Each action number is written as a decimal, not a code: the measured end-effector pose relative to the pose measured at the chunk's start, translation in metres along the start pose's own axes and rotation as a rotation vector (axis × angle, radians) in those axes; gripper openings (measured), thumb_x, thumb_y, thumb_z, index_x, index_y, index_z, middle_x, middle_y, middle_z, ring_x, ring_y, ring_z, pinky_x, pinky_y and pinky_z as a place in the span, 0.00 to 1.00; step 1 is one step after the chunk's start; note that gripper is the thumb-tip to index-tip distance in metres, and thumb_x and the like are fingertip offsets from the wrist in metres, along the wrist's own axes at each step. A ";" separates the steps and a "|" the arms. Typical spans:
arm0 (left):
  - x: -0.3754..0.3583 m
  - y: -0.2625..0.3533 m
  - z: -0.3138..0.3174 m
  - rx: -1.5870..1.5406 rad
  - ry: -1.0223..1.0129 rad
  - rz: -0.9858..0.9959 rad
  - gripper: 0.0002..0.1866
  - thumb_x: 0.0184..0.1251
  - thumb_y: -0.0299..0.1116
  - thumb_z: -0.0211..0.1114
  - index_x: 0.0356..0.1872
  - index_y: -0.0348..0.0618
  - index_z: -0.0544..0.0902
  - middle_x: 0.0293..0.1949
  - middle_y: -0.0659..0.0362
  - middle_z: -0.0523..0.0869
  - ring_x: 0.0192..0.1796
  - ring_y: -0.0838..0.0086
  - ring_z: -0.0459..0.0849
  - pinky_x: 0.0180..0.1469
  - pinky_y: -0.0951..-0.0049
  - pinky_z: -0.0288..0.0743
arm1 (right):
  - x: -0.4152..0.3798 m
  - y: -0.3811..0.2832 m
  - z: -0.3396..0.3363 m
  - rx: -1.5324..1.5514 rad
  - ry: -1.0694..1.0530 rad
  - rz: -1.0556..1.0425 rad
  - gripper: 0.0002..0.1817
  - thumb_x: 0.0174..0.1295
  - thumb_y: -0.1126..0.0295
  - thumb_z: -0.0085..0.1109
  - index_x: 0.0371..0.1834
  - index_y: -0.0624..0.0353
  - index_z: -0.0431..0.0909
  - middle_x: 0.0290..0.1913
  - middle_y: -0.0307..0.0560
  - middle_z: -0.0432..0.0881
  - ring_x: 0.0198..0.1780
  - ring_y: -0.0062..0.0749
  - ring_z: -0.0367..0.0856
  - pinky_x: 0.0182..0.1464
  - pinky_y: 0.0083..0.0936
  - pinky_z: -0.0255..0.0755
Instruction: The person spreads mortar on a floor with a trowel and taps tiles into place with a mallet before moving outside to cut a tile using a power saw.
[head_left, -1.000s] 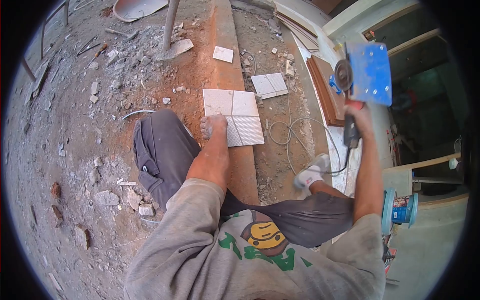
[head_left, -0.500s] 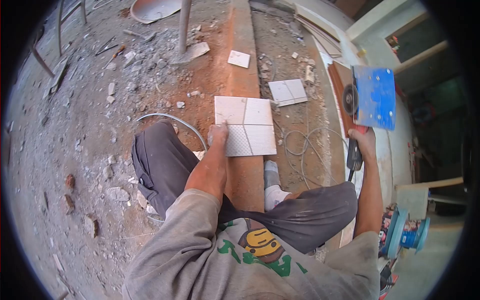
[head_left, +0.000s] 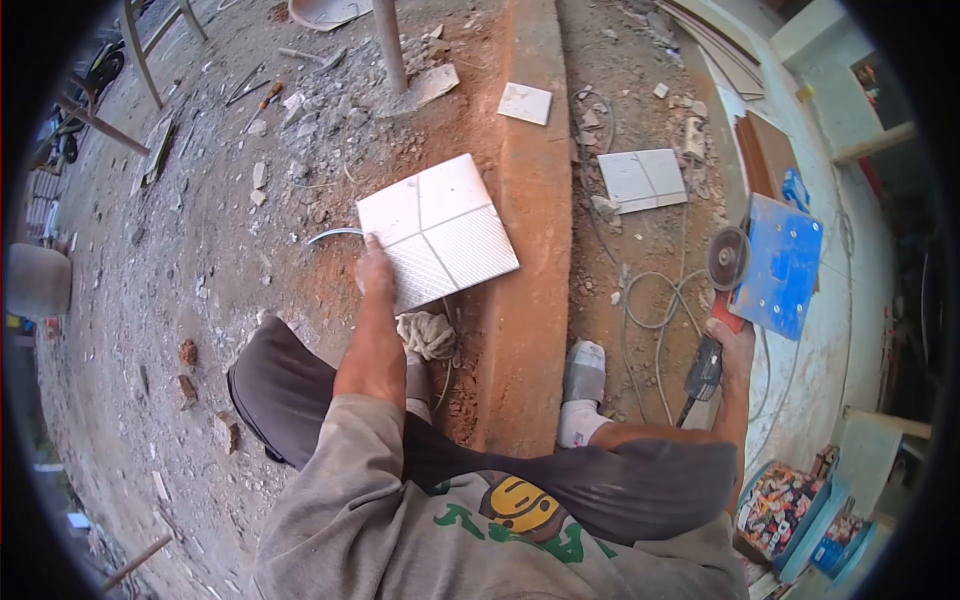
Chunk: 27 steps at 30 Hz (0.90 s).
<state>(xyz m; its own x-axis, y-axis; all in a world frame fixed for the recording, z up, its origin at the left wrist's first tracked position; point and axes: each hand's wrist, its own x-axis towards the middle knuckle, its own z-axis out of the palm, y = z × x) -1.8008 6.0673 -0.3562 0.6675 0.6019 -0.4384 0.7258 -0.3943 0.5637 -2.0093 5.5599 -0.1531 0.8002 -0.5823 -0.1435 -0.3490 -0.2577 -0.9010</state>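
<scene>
My left hand (head_left: 374,272) grips the near left edge of a white square tile (head_left: 438,230) with marked lines and lifts it tilted above the red dirt, left of the brick-red ledge (head_left: 530,200). My right hand (head_left: 735,345) holds the handle of a tile cutter (head_left: 765,262) with a blue base plate and a round disc, raised at the right. Its cable (head_left: 650,300) trails over the ground. My feet stand on either side of the ledge.
A second marked tile (head_left: 645,178) and a small tile piece (head_left: 525,103) lie beyond the ledge. Rubble and broken bits cover the ground at left. A metal post (head_left: 390,45) stands ahead. Buckets (head_left: 790,510) sit at lower right.
My left hand has picked the tile up off the ledge and swung it left, tilted. The cutter in my right hand has come lower. I have stood up more, with my feet shifted.
</scene>
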 end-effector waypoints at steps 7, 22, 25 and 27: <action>0.071 -0.012 -0.010 0.096 0.098 -0.019 0.44 0.68 0.66 0.40 0.44 0.25 0.82 0.49 0.35 0.81 0.57 0.46 0.78 0.60 0.54 0.68 | 0.017 -0.004 0.026 -0.061 0.008 0.061 0.32 0.42 0.64 0.67 0.54 0.65 0.74 0.43 0.44 0.78 0.41 0.27 0.77 0.44 0.24 0.71; -0.091 0.213 0.154 -0.160 -0.389 0.974 0.17 0.65 0.44 0.62 0.42 0.40 0.82 0.39 0.48 0.84 0.44 0.56 0.83 0.49 0.60 0.75 | 0.047 0.048 0.021 0.138 0.111 0.265 0.26 0.43 0.69 0.67 0.49 0.65 0.75 0.39 0.43 0.79 0.38 0.26 0.78 0.43 0.25 0.73; -0.138 0.255 0.232 0.083 -0.523 1.095 0.21 0.62 0.47 0.63 0.48 0.42 0.80 0.46 0.48 0.82 0.51 0.55 0.80 0.54 0.58 0.73 | 0.045 0.062 0.009 -0.072 0.135 0.214 0.29 0.42 0.68 0.69 0.50 0.66 0.74 0.44 0.47 0.79 0.46 0.34 0.78 0.53 0.29 0.70; -0.143 0.276 0.285 0.231 -0.454 1.181 0.23 0.62 0.48 0.64 0.51 0.42 0.78 0.49 0.49 0.80 0.54 0.56 0.78 0.56 0.58 0.72 | 0.046 0.061 0.003 -0.047 0.123 0.224 0.29 0.41 0.68 0.69 0.50 0.66 0.75 0.45 0.47 0.79 0.46 0.34 0.78 0.53 0.29 0.70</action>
<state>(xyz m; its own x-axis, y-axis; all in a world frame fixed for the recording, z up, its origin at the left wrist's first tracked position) -1.6489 5.6749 -0.3376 0.8858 -0.4638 0.0177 -0.3597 -0.6620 0.6576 -1.9926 5.5196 -0.2154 0.6358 -0.7176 -0.2842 -0.5355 -0.1450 -0.8320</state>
